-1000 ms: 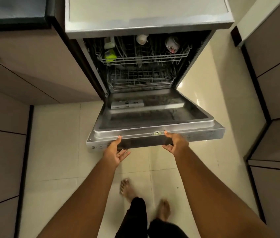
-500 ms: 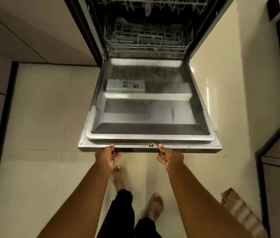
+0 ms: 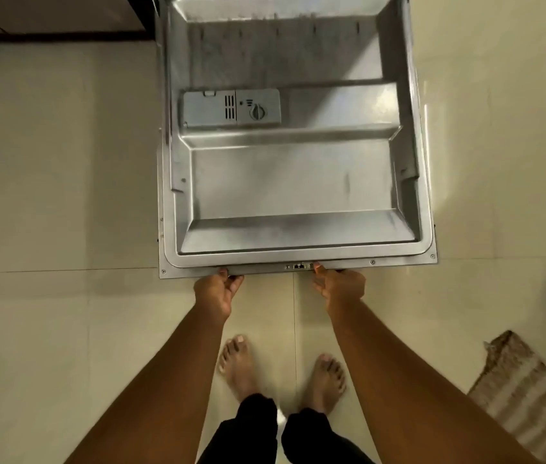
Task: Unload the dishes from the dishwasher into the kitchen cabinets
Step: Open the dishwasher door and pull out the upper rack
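The dishwasher door [image 3: 295,182] is lying open and flat, filling the upper middle of the view; its inner face is showing as dull grey pressed steel, stepped into shallow rectangular pans with rounded corners and a raised rim running around them; a grey plastic detergent box [image 3: 231,108] with small vent slots and a round knob is sitting in the left part of the door; a small dark latch [image 3: 299,265] is sitting in the middle of the door's near edge.

The left hand [image 3: 218,291] is gripping that near edge left of the latch, thumb lying on top of the rim and fingers [image 3: 235,281] curling under it; the right hand [image 3: 340,286] is gripping the same edge just right of the latch, thumb on top and the rest of the fingers curling beneath.

Pale glossy floor tiles [image 3: 57,202] are spreading around the door; two bare feet [image 3: 281,373] are standing below the hands; a ribbed woven mat [image 3: 529,393] with a frayed end is lying at the lower right; a dark strip is running under the cabinet front [image 3: 54,11] at the upper left.
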